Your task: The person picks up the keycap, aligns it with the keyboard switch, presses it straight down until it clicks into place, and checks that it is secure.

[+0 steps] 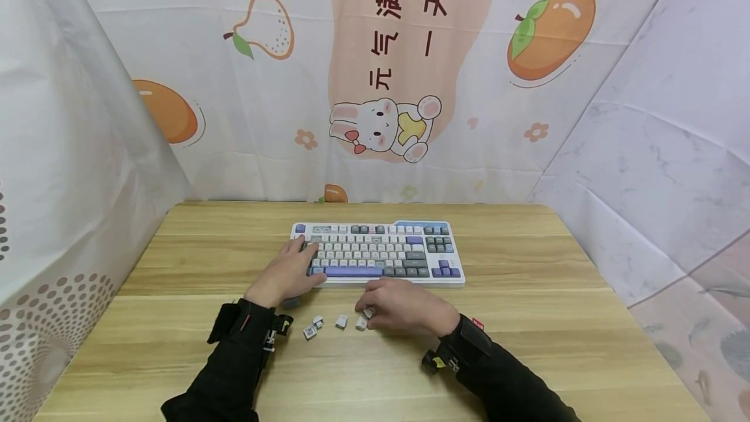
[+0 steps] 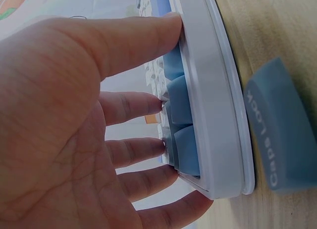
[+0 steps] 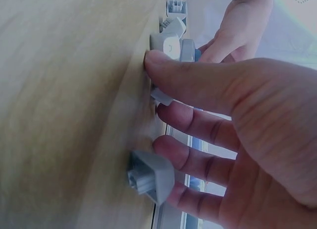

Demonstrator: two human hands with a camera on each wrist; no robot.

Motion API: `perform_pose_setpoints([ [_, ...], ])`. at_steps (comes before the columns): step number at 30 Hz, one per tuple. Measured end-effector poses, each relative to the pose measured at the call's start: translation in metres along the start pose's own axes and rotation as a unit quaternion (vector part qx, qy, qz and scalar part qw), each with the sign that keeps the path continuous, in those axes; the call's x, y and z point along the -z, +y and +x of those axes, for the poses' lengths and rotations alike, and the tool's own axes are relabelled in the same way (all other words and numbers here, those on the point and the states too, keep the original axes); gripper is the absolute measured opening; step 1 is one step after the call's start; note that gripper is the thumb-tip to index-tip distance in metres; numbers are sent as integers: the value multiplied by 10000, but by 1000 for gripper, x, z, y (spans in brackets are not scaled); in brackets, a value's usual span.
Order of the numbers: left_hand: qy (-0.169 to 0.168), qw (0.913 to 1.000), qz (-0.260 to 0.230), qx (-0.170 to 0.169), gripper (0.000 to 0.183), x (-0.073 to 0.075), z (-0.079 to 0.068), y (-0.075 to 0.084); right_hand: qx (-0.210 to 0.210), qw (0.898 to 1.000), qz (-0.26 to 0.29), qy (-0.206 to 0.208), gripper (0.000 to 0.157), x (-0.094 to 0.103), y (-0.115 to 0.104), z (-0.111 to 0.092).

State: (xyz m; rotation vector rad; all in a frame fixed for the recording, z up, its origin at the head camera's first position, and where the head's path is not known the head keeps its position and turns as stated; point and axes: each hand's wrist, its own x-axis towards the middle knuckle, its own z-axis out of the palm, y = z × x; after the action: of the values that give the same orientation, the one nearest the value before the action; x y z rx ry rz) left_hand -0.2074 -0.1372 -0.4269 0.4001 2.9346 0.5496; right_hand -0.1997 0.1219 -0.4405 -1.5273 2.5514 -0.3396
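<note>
A white keyboard [image 1: 363, 282] with white, grey and purple keys lies on the table. My left hand [image 1: 287, 272] rests at its left end, thumb on the front edge and fingers spread along the side keys. Close to that hand lies a loose blue-grey Caps Lock keycap [image 2: 282, 130]. My right hand [image 1: 404, 305] is low at the table in front of the keyboard, thumb and fingers apart around small loose keycaps. One pale keycap [image 3: 161, 96] sits between thumb and index finger; another, upturned grey keycap [image 3: 153, 177] lies by the lower fingers. No firm pinch shows.
More loose keycaps, among them a white keycap [image 1: 342, 322] and an upturned keycap [image 1: 309, 331], lie between the hands. The wooden table [image 1: 515, 259] meets a printed curtain [image 1: 263, 116] at its back edge.
</note>
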Motion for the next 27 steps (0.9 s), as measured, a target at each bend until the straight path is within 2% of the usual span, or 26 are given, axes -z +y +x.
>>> perform_pose_setpoints([
  [12,-3,10000,-10,-1,72,1,0,0,21,10000,31,34,21,2,3,1],
  [18,22,10000,-47,-50,71,1,0,0,-14,9997,85,215,19,3,3,3],
  [27,-9,10000,-62,9,72,0,1,1,26,9996,102,263,17,1,6,2],
])
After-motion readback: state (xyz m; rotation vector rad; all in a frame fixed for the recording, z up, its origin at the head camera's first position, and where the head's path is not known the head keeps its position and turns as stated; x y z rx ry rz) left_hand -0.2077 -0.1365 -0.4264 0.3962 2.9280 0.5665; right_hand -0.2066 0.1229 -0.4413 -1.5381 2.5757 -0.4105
